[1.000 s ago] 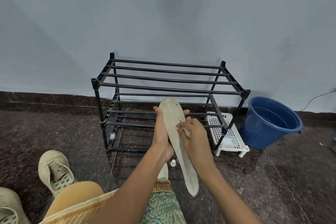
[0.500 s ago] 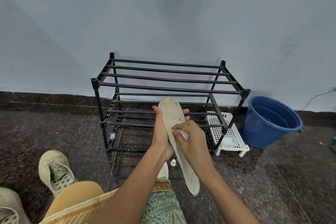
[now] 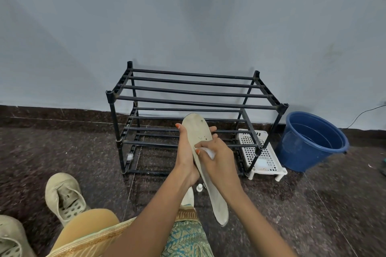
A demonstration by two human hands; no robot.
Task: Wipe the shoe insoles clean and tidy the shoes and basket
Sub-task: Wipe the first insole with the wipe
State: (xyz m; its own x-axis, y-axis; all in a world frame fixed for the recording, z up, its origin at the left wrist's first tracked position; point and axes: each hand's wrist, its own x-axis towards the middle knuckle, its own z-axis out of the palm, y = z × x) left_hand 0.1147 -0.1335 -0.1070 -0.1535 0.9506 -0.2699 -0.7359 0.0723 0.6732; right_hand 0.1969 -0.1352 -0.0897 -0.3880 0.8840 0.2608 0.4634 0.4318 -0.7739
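My left hand grips a long beige insole from behind, its toe end pointing up toward the rack. My right hand holds a small white wipe and presses it against the insole's middle. The insole's heel end hangs low near my knee. Two beige shoes lie on the floor at the left: one beside my knee and another cut off at the frame's corner. A white perforated basket sits on the floor by the rack's right leg.
A black two-tier shoe rack stands against the pale wall. A blue bucket stands to its right. A small white bottle sits on the dark speckled floor under my hands. A cable runs along the wall at far right.
My right hand with the wipe has slid down the insole from near the toe area toward its middle. The left hand and insole have stayed nearly still.
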